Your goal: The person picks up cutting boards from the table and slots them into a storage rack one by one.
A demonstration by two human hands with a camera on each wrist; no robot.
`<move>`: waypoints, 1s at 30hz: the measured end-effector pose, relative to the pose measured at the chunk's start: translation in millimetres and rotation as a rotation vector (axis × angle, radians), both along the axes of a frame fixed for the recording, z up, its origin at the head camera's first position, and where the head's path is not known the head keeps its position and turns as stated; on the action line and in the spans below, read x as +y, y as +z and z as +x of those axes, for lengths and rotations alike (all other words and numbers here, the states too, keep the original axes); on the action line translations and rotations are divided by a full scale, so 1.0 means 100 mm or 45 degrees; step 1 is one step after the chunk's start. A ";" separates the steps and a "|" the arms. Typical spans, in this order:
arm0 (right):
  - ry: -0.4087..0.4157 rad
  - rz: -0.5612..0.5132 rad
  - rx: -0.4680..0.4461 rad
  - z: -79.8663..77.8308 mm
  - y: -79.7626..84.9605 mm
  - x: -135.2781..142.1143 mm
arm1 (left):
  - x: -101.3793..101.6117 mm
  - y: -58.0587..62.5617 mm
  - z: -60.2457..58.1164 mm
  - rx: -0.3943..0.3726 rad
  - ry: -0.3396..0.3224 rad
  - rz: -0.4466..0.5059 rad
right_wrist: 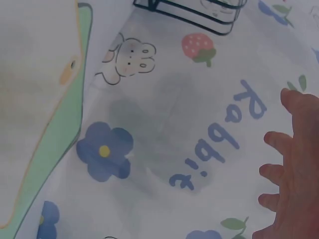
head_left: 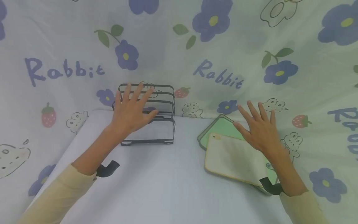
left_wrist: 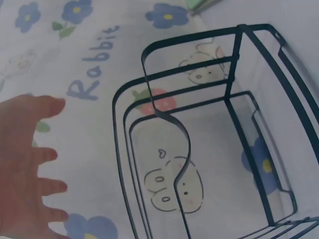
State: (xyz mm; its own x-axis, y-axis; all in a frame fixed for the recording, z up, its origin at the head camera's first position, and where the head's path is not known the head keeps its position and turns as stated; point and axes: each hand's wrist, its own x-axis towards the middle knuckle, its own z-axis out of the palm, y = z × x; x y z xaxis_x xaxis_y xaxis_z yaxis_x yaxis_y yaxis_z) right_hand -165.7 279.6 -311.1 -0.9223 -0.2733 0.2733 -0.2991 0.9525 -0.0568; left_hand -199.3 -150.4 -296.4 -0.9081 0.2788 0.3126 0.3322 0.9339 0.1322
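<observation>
My left hand (head_left: 130,113) is held with fingers spread above a black wire rack (head_left: 148,142), whose several upright loops stand on the table. In the left wrist view the hand (left_wrist: 22,167) is apart from the rack (left_wrist: 251,119). My right hand (head_left: 260,130) hovers, fingers spread, over two stacked boards. The upper one is a white cutting board (head_left: 235,158) with a yellow edge and a small hole in one corner. Beneath it lies a green cutting board (head_left: 222,126) with a grey rim. Neither hand holds anything.
A white tabletop (head_left: 156,186) carries the rack on the left and the boards on the right. Behind it hangs a curtain (head_left: 156,40) printed with flowers, rabbits and strawberries, close to the rack and boards. A black band (head_left: 107,169) sits at my left wrist.
</observation>
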 end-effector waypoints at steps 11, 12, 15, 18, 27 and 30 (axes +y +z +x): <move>0.006 -0.071 -0.088 0.08 -0.09 0.13 | 0.24 -0.11 0.18 0.077 -0.225 0.364; 0.003 -0.083 -0.100 0.09 -0.10 0.14 | 0.28 -0.12 0.21 0.046 -0.232 0.387; -0.009 -0.144 -0.150 0.14 -0.13 0.19 | 0.39 -0.18 0.28 -0.062 -0.255 0.437; -0.006 -0.211 -0.196 0.17 -0.17 0.24 | 0.51 -0.26 0.32 -0.188 -0.278 0.489; -0.003 -0.373 -0.350 0.31 -0.31 0.38 | 0.80 -0.66 0.26 -0.568 -0.429 0.715; -0.045 -0.418 -0.428 0.36 -0.36 0.44 | 0.89 -0.80 0.24 -0.666 -0.437 0.727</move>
State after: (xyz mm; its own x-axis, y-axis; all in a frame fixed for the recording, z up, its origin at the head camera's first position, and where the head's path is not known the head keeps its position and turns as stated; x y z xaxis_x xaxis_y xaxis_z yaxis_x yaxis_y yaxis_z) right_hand -129.5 323.8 -347.4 -0.9816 -0.1895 0.0244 -0.1804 0.8772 -0.4449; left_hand -175.7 -61.5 -376.5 -0.8688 0.4923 0.0525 0.3499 0.5355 0.7686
